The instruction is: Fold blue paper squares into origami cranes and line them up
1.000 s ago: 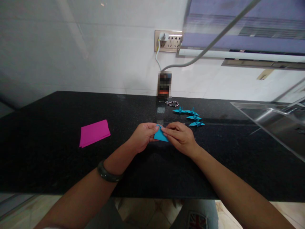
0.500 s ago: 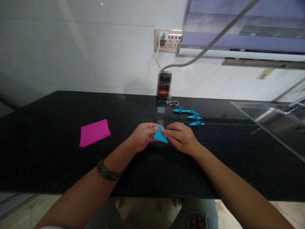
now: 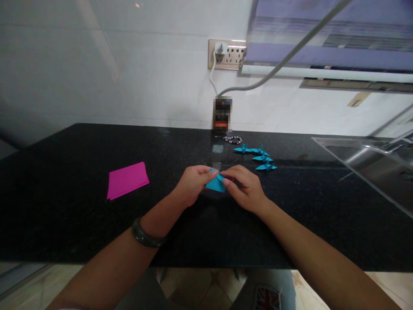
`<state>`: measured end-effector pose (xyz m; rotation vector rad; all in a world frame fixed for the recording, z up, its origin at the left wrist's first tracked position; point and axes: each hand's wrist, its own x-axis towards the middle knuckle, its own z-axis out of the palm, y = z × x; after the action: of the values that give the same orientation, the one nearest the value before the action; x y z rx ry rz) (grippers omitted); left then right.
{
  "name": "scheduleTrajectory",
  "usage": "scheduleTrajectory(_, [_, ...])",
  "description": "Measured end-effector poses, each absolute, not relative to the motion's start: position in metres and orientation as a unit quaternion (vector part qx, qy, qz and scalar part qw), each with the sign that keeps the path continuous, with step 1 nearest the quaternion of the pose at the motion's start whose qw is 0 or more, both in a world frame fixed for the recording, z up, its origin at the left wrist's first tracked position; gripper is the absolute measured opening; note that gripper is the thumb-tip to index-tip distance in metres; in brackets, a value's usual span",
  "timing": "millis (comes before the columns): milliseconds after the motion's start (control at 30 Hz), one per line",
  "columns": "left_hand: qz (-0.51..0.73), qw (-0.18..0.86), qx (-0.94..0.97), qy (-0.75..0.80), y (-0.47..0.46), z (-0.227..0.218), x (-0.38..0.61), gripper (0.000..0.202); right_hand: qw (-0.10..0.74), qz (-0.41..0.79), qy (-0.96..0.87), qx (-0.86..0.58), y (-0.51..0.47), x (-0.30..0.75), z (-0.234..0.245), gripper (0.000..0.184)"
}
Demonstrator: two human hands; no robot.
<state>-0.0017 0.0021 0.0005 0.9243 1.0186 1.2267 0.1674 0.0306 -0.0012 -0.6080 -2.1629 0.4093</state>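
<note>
A small piece of folded blue paper [image 3: 215, 185] is held between my two hands above the dark counter. My left hand [image 3: 194, 183] grips its left side, thumb on top and fingers underneath. With thumb and forefinger, my right hand [image 3: 245, 186] pinches the right edge near a fold at the top. The fingers partly cover the paper. Beyond my right hand lie several folded blue paper cranes [image 3: 265, 167] in a loose cluster. To the left rests a stack of magenta paper sheets [image 3: 128, 180].
The black counter [image 3: 80, 224] runs back to a white wall. Against the wall stands a blurred-out dark object [image 3: 222, 114] below a socket panel [image 3: 232, 55], with a beaded bracelet [image 3: 232, 140] before it. A metal sink [image 3: 383, 172] is at the right.
The blue paper has turned slightly and shifted a little left. My left thumb has slid right along its top, and my right thumb and forefinger have moved onto its right edge.
</note>
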Motion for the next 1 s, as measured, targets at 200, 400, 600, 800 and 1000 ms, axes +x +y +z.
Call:
scheduleTrajectory(200, [0.555,0.563,0.408,0.456,0.003,0.0021,-0.0004,0.026,0.379,0.265,-0.811,-0.359,0.0298,0.1607,-0.0101,0.019])
scheduleTrajectory(400, [0.555,0.557,0.417,0.455,0.0031,0.0007,0.0001,0.025,0.375,0.264,-0.817,-0.35,0.03,0.1598,-0.0094,0.017])
scheduleTrajectory(600, [0.556,0.562,0.412,0.454,0.0033,-0.001,-0.0002,0.024,0.37,0.256,-0.826,-0.339,0.0308,0.16,-0.0081,0.016])
scheduleTrajectory(800, [0.558,0.563,0.41,0.451,0.0037,-0.0023,-0.0005,0.023,0.368,0.263,-0.832,-0.322,0.031,0.1599,-0.0073,0.018])
scheduleTrajectory(1000, [0.557,0.564,0.411,0.451,0.0044,-0.0026,0.0001,0.023,0.361,0.262,-0.84,-0.31,0.0302,0.1609,-0.0049,0.019])
